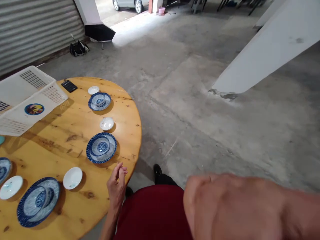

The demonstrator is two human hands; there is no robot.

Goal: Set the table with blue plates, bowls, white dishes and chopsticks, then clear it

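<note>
Left hand (117, 185) over the bench (62, 140) edge at 5 o'clock of the round top, fingers drawn together against the thumb, nearly closed, nothing visible in it; can't tell if it touches the wood. Right hand (225, 203) is a big blurred patch of skin close to the lens at lower right; can't tell how far open it is or whether it holds anything. Nearest thing: blue-rimmed plate (101, 147) with a small bowl sitting on it, near the left hand at its 11 o'clock, not touching. Small white dish (72, 178) at the hand's 9 o'clock, apart from it. Second blue plate (38, 201) with a bowl on it at 8 o'clock, near the bench edge. Another white dish (106, 123) at 12 o'clock of the nearest plate, then a third blue plate (99, 101) beyond that. Black phone (69, 86) at the bench's far rim. White plastic basket (25, 96) at the bench's 10 o'clock. Red garment (155, 213) and a black shoe (157, 171) on the concrete floor (200, 100). Open black umbrella (100, 32) on the floor, far off at 12 o'clock.
</note>
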